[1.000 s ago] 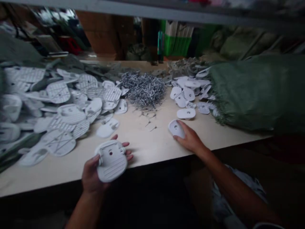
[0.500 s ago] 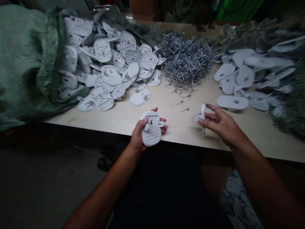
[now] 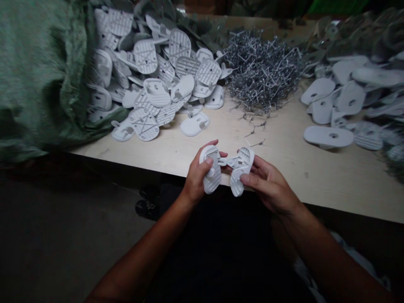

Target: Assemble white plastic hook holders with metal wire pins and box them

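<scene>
Over the table's front edge, my left hand [image 3: 196,176] grips a white oval plastic piece [image 3: 211,170], thumb on its ribbed inner face. Just right of it, my right hand [image 3: 268,181] holds a second white plastic piece [image 3: 241,170] by its outer side, its ribbed face turned left. Small tabs on the two pieces meet or nearly meet between the hands; whether they are joined I cannot tell. Behind the hands, a few loose metal springs [image 3: 255,134] lie on the wooden table [image 3: 151,158].
A heap of white pieces [image 3: 158,90] fills the back left beside a green sack [image 3: 41,80]. Metal springs [image 3: 261,69] are piled at the back centre. More white pieces [image 3: 350,99] lie at the right. A single white piece [image 3: 195,124] rests near the left heap.
My right hand has brought its piece leftward, up to the one in my left hand, and turned its ribbed face into view. The camera view has shifted slightly.
</scene>
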Motion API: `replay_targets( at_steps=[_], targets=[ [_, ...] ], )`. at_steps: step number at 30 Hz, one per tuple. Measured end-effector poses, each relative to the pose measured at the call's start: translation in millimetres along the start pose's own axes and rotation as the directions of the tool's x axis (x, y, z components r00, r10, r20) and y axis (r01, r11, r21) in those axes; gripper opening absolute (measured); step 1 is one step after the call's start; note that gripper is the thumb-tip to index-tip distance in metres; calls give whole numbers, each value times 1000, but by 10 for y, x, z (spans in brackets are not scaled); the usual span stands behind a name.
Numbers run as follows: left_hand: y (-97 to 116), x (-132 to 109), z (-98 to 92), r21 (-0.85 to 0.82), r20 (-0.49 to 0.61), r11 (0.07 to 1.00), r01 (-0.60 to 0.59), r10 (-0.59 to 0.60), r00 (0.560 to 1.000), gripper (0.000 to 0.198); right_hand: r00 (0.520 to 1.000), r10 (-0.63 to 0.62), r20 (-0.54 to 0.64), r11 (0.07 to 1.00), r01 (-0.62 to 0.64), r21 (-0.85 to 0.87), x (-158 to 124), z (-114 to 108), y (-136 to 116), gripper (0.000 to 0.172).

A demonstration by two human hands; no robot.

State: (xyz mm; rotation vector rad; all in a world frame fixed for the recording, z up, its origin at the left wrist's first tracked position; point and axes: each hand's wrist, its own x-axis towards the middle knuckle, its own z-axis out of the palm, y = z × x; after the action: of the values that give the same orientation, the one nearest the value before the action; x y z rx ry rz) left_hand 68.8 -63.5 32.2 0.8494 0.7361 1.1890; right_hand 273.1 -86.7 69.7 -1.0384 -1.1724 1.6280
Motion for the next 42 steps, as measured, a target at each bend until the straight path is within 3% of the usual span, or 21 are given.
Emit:
replay_targets(
  at_steps=[5,7,11,15,26,32,39,42],
  targets=[
    [-13,-81,110,144,-28,985,-89,95,995,63,991,-123,-56,974,110,-196,-81,145,133,88],
    [12,-80,167,73,-33,994,-87,89,995,61,981,-183,-70,955,160,-251,-118,203,190,91],
    [104,-24,244,-117,-36,993,26,-30,999,55,972,-225,-65,930,195,-311,-169,250,261,96],
    [149,-11,294,-124,-82,992,33,-43,996,46,964,-258,-62,906,219,-362,-222,271,291,101],
    [200,-179,325,50,-127,997,-55,61,990,36,950,-311,4,855,282,-435,-242,239,291,106],
    [262,-185,301,146,-162,987,-62,85,983,35,943,-330,29,842,308,-443,-162,269,269,105],
    [263,-161,325,284,-221,956,-70,136,966,32,926,-369,85,761,353,-544,-73,251,230,105],
    [228,-158,315,339,-238,939,-65,153,959,29,933,-343,109,780,347,-520,-18,250,221,103]
  ],
)
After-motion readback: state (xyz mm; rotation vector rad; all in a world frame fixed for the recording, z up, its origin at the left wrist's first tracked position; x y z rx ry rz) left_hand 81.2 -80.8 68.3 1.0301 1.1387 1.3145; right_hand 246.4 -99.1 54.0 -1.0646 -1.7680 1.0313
